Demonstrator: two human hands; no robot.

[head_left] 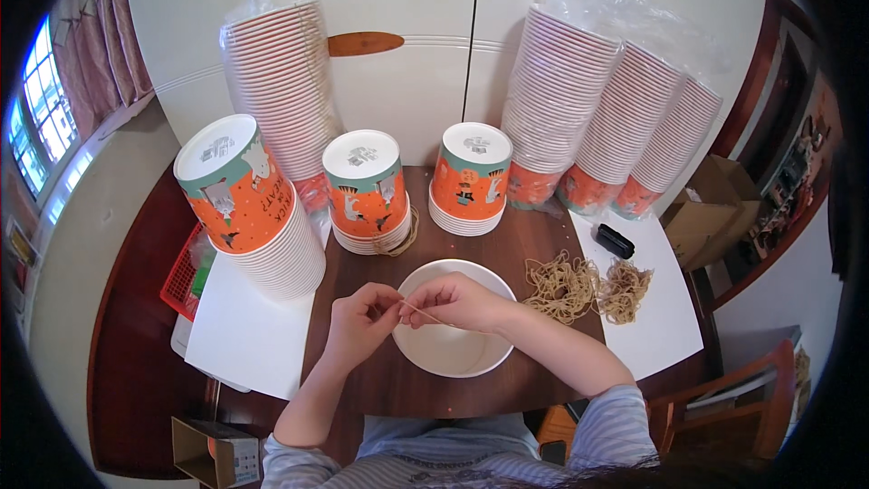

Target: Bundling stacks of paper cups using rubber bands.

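Note:
Above an open white paper tub [453, 367], my left hand [362, 321] and my right hand [457, 302] meet with their fingers pinched. A thin tan rubber band [422, 312] stretches between them. The tub stands upright on the brown table near my body, and my hands cover part of its rim. Two loose heaps of tan rubber bands, one on the wood [559, 288] and one on the white sheet [625, 292], lie to the right of the tub. Beyond it stand two short stacks of upside-down orange-and-teal paper tubs [367, 199] [470, 181]; a few bands hang at the left one's side.
A taller stack of upside-down tubs [262, 217] leans at the left on a white sheet [240, 335]. Tall plastic-wrapped tub stacks [281, 81] [561, 91] line the back. A small black object [615, 241] lies at right. A wooden chair [733, 398] stands at lower right.

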